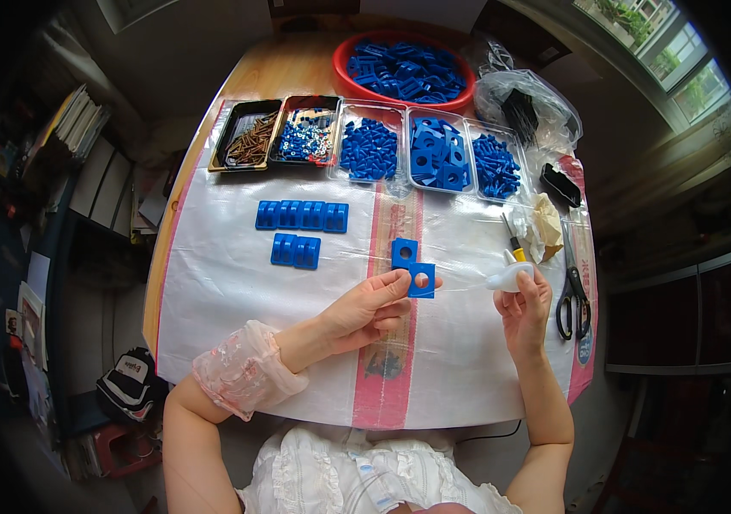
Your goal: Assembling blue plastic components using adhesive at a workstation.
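Head: L hand point(369, 315) pinches blue plate point(429, 289), R hand point(525, 315) grips white item point(511, 277) pointing L.

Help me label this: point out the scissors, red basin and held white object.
Scissors point(573, 281), head view: handle junction.
Red basin point(340, 70), head view: left rim.
Held white object point(507, 277), head view: rounded body.

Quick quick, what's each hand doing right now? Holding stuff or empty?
Left hand: closed, pinching a blue square plate with a round hole.
Right hand: closed, holding a small white object; can't tell exactly what.
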### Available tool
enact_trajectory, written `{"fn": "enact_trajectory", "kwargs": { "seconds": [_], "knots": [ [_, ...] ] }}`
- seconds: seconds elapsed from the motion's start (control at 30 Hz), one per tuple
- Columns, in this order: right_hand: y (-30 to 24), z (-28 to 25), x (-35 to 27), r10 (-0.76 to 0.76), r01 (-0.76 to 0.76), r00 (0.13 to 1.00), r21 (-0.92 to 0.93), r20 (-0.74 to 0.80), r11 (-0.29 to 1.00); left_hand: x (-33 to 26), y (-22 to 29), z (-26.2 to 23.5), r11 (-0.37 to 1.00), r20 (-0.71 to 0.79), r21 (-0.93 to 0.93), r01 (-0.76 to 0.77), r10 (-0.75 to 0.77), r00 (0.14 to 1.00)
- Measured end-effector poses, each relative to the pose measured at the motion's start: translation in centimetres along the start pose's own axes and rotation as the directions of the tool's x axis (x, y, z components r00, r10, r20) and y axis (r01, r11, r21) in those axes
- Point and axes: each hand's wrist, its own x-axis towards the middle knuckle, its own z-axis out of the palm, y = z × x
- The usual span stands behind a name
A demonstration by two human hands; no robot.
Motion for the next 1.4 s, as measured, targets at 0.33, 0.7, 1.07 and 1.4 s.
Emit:
{"fn": "enact_trajectory", "kwargs": {
  "seconds": [0.33,0.7,1.07,1.4],
  "knots": [
    [0.2,-0.4,0.1,-0.006,0.006,1.000,0.032,0.015,0.999,0.0,-0.1,-0.1,1.000,0.002,0.004,0.001,-0.001,1.000],
    [-0.3,-1.8,0.6,0.012,0.000,0.995,0.114,-0.102,0.993,-0.1,0.0,-0.3,0.999,0.014,-0.050,-0.013,0.014,1.000],
    [-0.4,-1.8,0.7,0.020,-0.015,0.997,0.053,-0.078,0.998,0.0,0.0,-0.2,0.997,0.030,-0.079,-0.022,0.024,0.999],
    [-0.3,-1.9,0.7,0.024,-0.021,0.997,0.049,-0.071,0.999,-0.1,0.0,-0.1,0.997,0.013,-0.075,-0.019,0.020,1.000]
  ]
}}
